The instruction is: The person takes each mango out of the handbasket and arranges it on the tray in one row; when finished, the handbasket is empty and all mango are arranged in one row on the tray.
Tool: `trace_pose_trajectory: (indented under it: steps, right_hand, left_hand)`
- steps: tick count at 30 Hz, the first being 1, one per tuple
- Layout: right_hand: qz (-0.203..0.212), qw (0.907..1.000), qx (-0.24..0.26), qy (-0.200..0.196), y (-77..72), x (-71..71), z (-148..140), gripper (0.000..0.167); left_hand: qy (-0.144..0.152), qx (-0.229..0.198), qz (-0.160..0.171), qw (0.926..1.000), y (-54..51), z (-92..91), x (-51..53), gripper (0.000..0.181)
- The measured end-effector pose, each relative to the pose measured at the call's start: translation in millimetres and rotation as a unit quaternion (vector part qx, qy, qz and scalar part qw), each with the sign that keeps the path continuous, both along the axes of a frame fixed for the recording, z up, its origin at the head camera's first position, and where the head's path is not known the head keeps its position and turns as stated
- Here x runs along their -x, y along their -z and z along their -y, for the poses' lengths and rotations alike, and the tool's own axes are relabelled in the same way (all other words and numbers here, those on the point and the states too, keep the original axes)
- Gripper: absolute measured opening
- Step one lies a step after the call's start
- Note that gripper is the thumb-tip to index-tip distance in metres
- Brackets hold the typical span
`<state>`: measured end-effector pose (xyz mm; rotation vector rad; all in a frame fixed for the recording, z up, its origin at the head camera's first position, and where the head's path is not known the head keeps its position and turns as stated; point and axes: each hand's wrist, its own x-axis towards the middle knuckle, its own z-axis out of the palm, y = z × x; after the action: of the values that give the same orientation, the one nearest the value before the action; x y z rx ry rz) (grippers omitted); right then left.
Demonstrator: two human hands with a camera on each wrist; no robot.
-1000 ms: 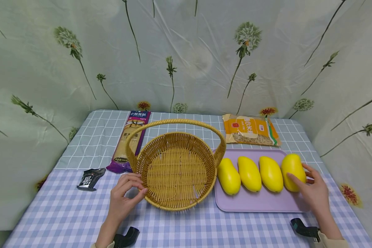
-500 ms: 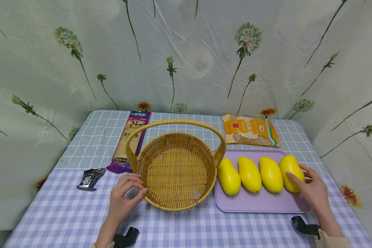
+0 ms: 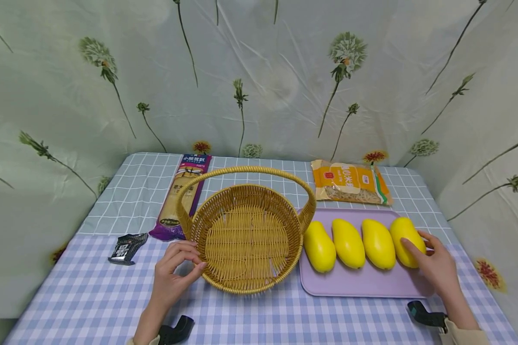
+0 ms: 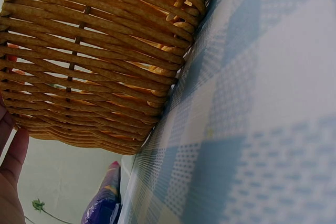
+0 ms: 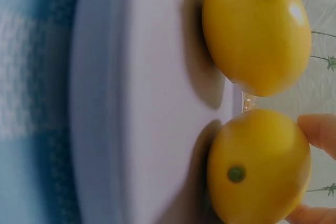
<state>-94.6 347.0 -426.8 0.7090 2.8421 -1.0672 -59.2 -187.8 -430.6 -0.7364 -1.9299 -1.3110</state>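
Observation:
A round wicker basket [image 3: 246, 239] with a tall arched handle stands mid-table. My left hand [image 3: 172, 268] pinches its near-left rim between thumb and fingers; the woven side of the basket [image 4: 94, 61] fills much of the left wrist view. Several yellow mangoes lie in a row on a lilac tray [image 3: 349, 287] at the right. Around the rightmost mango [image 3: 406, 242] my right hand [image 3: 436, 263] has its thumb on top and its fingers on the far right side. In the right wrist view, digits touch two sides of that mango [image 5: 260, 166], beside its neighbour [image 5: 257, 35].
Behind the basket's left side lies a purple pasta packet [image 3: 183, 196]. A small black wrapped packet [image 3: 127, 248] is left of my left hand. Behind the tray rests an orange bag [image 3: 349, 182] of dry food. A floral curtain [image 3: 276, 86] hangs beyond the table.
The rightmost mango has shifted slightly left and tilted towards its neighbour, with my right hand on it. My left hand and the basket have stayed put.

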Motion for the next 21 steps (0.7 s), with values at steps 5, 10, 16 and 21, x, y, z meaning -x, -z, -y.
trace_pose_trajectory:
  steps: [5, 10, 16, 21]
  right_hand:
    - [0.008, 0.9999, 0.008, 0.000, 0.4, -1.7, -1.1, 0.083]
    - [0.006, 0.9999, 0.016, 0.002, -1.3, -4.7, -1.5, 0.083]
    - [-0.046, 0.9989, 0.012, -0.006, -1.5, -9.4, -1.7, 0.076]
    - [-0.103, 0.9946, -0.007, -0.001, 3.3, -11.9, -3.5, 0.068]
  left_hand:
    - [0.003, 0.001, 0.003, 1.0000, 0.6, -0.5, 1.0, 0.015]
    - [0.005, 0.001, 0.003, 1.0000, 0.7, -0.8, 1.8, 0.015]
    - [0.008, -0.002, 0.003, 1.0000, 0.1, -1.2, 2.2, 0.014]
    - [0.011, -0.004, 0.001, 0.9999, -0.3, -1.3, 2.6, 0.014]
